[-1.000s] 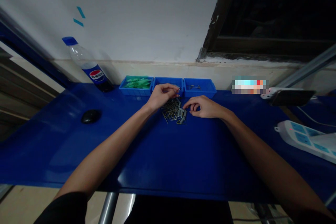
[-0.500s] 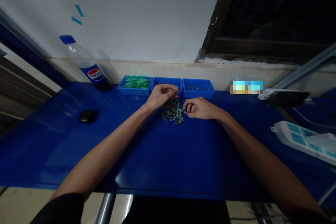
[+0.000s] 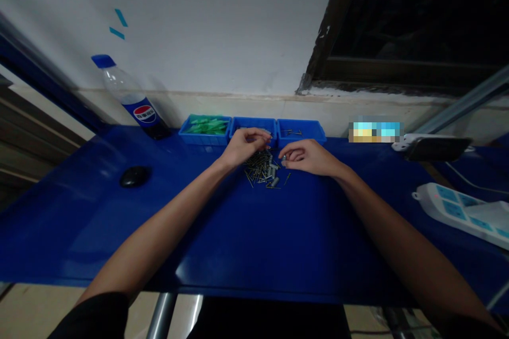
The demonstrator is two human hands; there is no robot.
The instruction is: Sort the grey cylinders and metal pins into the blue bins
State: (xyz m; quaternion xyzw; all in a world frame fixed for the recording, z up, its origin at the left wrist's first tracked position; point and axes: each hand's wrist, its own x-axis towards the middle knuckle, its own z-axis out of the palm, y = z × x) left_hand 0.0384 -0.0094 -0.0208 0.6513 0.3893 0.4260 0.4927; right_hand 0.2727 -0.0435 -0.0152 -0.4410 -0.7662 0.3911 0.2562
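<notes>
A heap of small dark nails and grey metal pieces (image 3: pixel 262 171) lies on the blue table (image 3: pixel 254 233). My left hand (image 3: pixel 243 145) hovers at the heap's far left edge with its fingers curled together in a pinch. My right hand (image 3: pixel 305 157) is raised just right of the heap, with a small grey piece pinched at its fingertips. Behind the hands stand three blue bins: the left bin (image 3: pixel 204 130) holds green plastic pieces, the middle bin (image 3: pixel 254 125) is partly hidden by my left hand, and the right bin (image 3: pixel 301 133) holds a few nails.
A cola bottle (image 3: pixel 131 99) leans at the wall on the left. A black mouse (image 3: pixel 135 176) lies on the table's left part. A white power strip (image 3: pixel 463 212) and a phone (image 3: pixel 435 147) are at the right. The near table edge (image 3: pixel 254 291) runs below my forearms.
My right hand has lifted off the heap's right edge and moved back toward the right bin, a small grey piece at its fingertips. My left hand has stayed in place.
</notes>
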